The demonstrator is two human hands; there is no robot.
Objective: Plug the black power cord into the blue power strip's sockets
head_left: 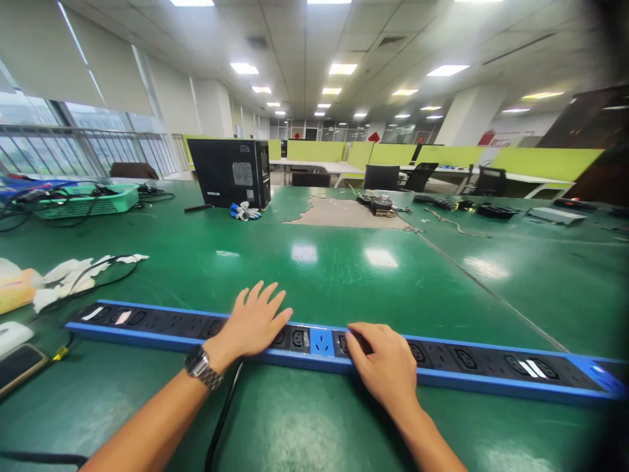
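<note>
A long blue-edged power strip (322, 341) with black socket panels and one blue socket lies across the green tabletop in front of me. My left hand (258, 322), with a metal watch (202, 367) on its wrist, rests over the strip left of the blue socket. Its fingers are spread past the far edge. Just right of that socket, my right hand (386, 360) bends over the strip, thumb and fingers curled against it. Its other fingertips are hidden. White labels show near both ends of the strip. A black cable (223, 419) runs down from beneath my left hand.
A black computer case (228, 172) stands farther back, with blue-and-white gloves (244, 211) beside it. At left are a green basket (113, 198) of cables, crumpled tissues (69, 278) and a phone (19, 367). Metal parts (378, 203) and cables lie at the back right.
</note>
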